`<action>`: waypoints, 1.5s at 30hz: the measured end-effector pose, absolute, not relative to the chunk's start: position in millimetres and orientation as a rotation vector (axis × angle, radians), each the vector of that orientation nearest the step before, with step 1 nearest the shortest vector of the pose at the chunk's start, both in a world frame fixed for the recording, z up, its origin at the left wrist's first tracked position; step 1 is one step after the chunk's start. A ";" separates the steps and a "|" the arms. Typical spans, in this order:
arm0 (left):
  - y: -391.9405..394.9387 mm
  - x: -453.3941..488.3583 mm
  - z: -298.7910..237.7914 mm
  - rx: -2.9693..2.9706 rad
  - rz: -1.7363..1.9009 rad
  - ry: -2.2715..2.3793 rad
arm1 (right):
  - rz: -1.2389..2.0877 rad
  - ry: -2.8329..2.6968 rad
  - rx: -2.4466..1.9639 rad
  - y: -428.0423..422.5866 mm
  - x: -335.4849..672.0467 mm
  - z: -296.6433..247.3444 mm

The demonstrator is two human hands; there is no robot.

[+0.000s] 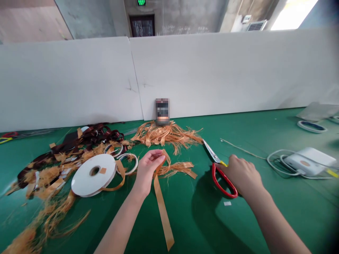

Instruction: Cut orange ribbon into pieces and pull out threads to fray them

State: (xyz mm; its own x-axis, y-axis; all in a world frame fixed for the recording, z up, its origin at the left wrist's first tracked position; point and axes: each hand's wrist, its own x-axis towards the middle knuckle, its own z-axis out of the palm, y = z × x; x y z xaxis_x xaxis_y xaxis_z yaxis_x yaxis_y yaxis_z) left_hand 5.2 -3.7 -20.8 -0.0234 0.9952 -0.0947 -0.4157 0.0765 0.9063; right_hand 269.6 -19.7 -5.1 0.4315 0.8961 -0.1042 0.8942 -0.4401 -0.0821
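The scissors [215, 158] lie to the right of the left hand [150, 167], well apart from it, at the right hand [242, 176], which is clearly the nearer of the two. Their long axis runs obliquely: tips far and to the left, handles near and to the right. The blades appear together, and the tips point toward the right end of the fringed pile [161, 135], away from the held ribbon.

The tan ribbon [162, 211] is pinched between thumb and fingers of the left hand. Its free length trails toward the wearer, veering slightly right and ending in a slanted cut. A frayed bundle [181, 169] lies just right of the pinching fingers, between them and the scissors; whether the left hand also holds it cannot be determined.

The right hand is palm down over the handle area, fingers bent. One red loop stands exposed on its left side. Finger closure is hidden; whether the handle is gripped or merely covered cannot be told.

A white spool [84, 176] rests left of the left hand on the green desk [190, 225].
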 end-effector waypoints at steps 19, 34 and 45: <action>-19.3 38.7 54.1 0.859 1.343 1.014 | 1.236 -1.369 -1.289 -13.8 184.3 85.1; -17.4 26.0 61.9 0.795 1.109 0.856 | 1.369 -1.210 -1.234 -17.8 182.6 88.0; -18.9 23.9 57.4 0.660 1.046 0.642 | 1.519 -1.164 -1.174 -20.5 180.9 90.3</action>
